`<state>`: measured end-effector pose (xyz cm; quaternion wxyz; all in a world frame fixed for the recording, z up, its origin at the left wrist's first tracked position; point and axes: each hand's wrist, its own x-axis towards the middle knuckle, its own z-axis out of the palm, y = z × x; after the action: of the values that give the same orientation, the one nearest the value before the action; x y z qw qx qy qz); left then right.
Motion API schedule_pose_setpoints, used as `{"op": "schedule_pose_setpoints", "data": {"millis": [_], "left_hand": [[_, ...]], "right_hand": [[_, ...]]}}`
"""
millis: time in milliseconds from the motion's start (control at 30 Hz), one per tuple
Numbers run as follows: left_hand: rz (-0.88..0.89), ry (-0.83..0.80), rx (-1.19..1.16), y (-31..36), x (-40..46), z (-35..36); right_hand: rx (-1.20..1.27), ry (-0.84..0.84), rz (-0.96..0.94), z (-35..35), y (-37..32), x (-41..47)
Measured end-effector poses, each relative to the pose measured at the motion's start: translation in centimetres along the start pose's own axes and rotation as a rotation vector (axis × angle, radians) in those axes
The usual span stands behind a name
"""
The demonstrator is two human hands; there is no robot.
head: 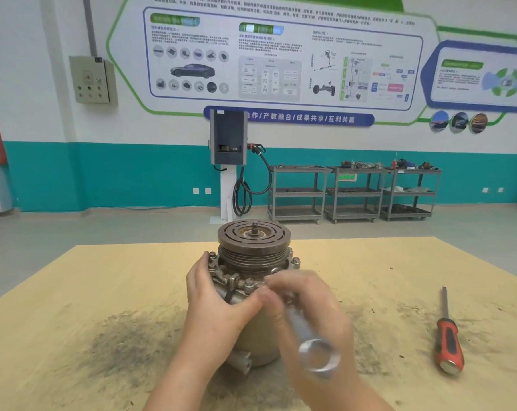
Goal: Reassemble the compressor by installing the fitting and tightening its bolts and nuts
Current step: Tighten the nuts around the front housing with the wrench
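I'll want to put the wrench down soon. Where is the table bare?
Bare table lies left of the compressor, and between it and the screwdriver at right. The near middle is crowded by both hands, left and right, and the wrench.

A smudged tan table [103, 292] carries the upright compressor [252, 250] and, well apart, a screwdriver [448, 336].

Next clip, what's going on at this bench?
A person is working on a compressor that stands pulley-up on a dusty wooden table. The left hand grips the compressor's body near the bolted flange, steadying it. The right hand holds a wrench, blurred with motion, its far end at a bolt on the flange's near side. A red-handled screwdriver lies untouched on the table to the right.
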<state>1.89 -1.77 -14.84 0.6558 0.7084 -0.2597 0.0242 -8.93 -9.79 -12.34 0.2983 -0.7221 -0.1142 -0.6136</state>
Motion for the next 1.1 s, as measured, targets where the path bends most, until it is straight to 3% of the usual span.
{"op": "schedule_pose_setpoints", "data": {"millis": [133,233,400,567,633,733,900,1100], "left_hand": [[0.03,0.013,-0.018,-0.6,0.3,-0.8],[-0.013,-0.052,-0.073,-0.7,1.0,-1.6],[-0.031,-0.179,-0.153,-1.2,1.9,-2.5],[-0.154,-0.132,-0.454,-0.9,2.7,-2.9],[-0.191,-0.057,-0.447,-0.6,3.6,-2.7],[-0.174,0.027,-0.301,0.2,5.3,-2.8],[-0.232,-0.091,-0.212,0.9,7.4,-3.9],[-0.308,-0.184,-0.245,1.3,8.5,-3.2]], "right_hand": [[0.363,0.239,0.411,-1.6,0.3,2.6],[0.584,0.261,0.723,-1.9,1.7,3.9],[0.77,0.228,0.897,-1.4,3.0,3.6],[0.857,0.21,1.02,-1.3,3.7,3.7],[0.846,0.27,1.002,-1.0,3.3,2.8],[0.684,0.354,0.773,-0.3,2.1,0.6],[0.513,0.388,0.593,0.5,1.1,-0.5],[0.287,0.232,0.326,1.2,0.3,-1.7]]}}
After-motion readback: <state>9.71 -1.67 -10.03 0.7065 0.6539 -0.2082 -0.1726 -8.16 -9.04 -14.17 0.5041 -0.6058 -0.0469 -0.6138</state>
